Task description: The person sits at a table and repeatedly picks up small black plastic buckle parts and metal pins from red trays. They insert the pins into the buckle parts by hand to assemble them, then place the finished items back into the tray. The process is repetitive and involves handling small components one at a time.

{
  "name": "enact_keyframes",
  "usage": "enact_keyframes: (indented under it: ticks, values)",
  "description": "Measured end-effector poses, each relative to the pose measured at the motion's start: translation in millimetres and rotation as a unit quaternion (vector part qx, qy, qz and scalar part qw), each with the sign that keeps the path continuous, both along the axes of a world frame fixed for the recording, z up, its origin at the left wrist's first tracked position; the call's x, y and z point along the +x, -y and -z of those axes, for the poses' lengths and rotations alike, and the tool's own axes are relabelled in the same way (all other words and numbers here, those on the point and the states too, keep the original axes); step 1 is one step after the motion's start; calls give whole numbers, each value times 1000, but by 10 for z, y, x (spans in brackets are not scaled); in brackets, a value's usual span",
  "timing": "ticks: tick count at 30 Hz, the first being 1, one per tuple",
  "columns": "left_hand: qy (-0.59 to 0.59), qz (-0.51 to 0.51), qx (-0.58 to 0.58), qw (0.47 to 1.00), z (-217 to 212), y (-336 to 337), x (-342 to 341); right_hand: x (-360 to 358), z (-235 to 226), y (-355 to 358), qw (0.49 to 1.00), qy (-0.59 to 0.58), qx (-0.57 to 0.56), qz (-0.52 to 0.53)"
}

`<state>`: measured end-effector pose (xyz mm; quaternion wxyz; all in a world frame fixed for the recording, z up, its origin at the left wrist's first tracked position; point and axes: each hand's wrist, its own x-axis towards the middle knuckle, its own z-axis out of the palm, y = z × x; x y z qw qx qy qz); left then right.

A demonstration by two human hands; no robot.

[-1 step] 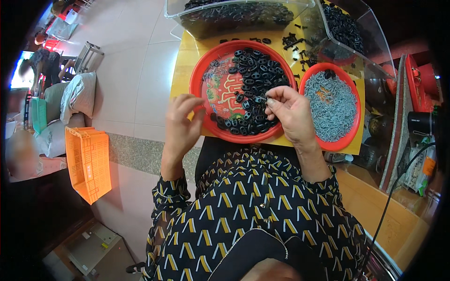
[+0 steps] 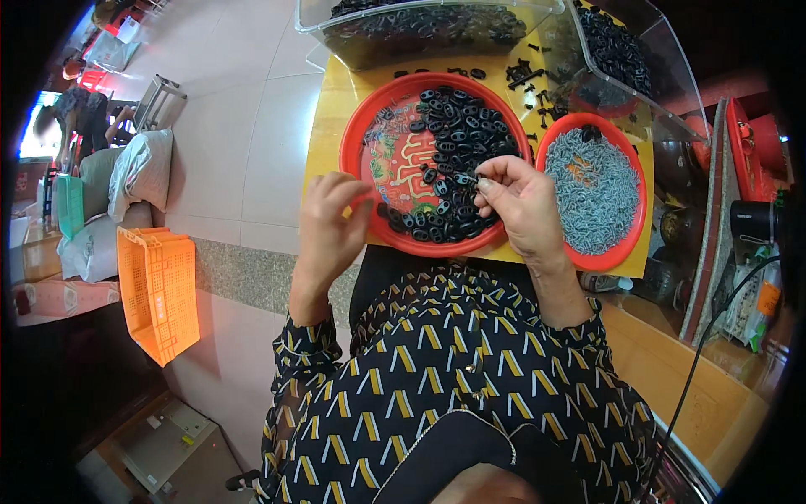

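Observation:
Over the round red tray (image 2: 351, 143) are both of my hands. My right hand (image 2: 522, 202) pinches thumb and forefinger together at the tray's right side; what sits between the tips is too small and covered to name. Under it lies a heap of black oval plastic pieces with two holes (image 2: 470, 134). My left hand (image 2: 332, 218) hovers by the tray's left rim, fingers curved, thumb and forefinger apart, with nothing visible in them. Small loose screws (image 2: 390, 126) lie on the tray's patterned left part. Right of my right hand, a smaller red tray (image 2: 645, 206) holds many silvery screws (image 2: 592, 202).
Both trays stand on a yellow tabletop (image 2: 327, 109). Behind them are two clear plastic bins (image 2: 428, 38) (image 2: 663, 59) of black parts. Loose black pieces (image 2: 525, 76) lie between. An orange crate (image 2: 159, 294) and white sacks (image 2: 138, 176) are on the floor at left. A black cable (image 2: 693, 370) hangs at right.
My left hand has shifted slightly, its thumb and forefinger turning a little. My right hand keeps its pinch in place. A blurred shape at the far left edge is gone.

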<state>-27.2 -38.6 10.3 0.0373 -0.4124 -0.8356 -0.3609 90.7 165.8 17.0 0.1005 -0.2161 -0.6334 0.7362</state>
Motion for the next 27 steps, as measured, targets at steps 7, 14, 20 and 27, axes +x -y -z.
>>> enact_keyframes:
  ticks: [7,14,20,27]
  values:
    - [1,49,-123,991,-46,-172,164,26,-6,6,1000,7,-11,-8]
    - [7,57,-122,991,5,-266,192,47,7,5,1000,18,-4,-17]
    - [252,50,49,965,67,-362,150,20,2,-1,999,25,-14,-21]
    - [601,69,300,737,103,-386,132,7,12,11,998,10,-61,-20]
